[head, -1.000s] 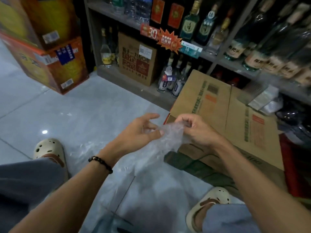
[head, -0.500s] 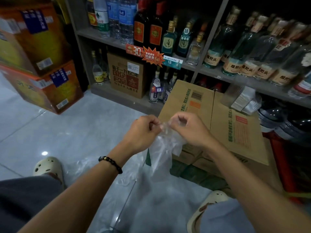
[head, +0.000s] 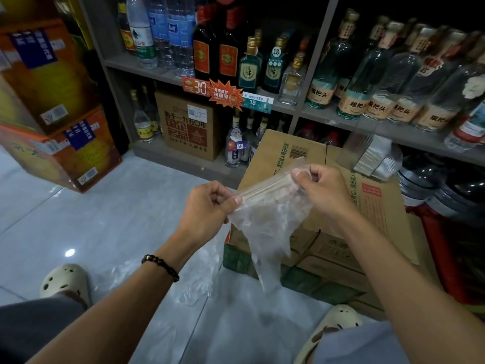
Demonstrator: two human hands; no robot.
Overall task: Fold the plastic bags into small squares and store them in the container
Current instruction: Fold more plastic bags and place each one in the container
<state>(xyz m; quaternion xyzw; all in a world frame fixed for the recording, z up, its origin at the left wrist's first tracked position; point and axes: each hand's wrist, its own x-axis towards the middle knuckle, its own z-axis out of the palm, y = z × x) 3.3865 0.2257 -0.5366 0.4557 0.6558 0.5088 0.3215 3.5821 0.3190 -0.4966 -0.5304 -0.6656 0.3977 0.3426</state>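
Clear plastic bag [head: 267, 222] stretches taut between left hand [head: 207, 208] and right hand [head: 324, 190], both pinching its top edge, tail hanging down.

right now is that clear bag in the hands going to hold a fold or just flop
Probably floppy: the plastic bag is taut only along the top edge, stretched between the left hand and right hand; below that it droops to a crumpled point. It looks thin and light, so creases may spring open unless pressed. The film seems slick, so a pinching grip suits it.
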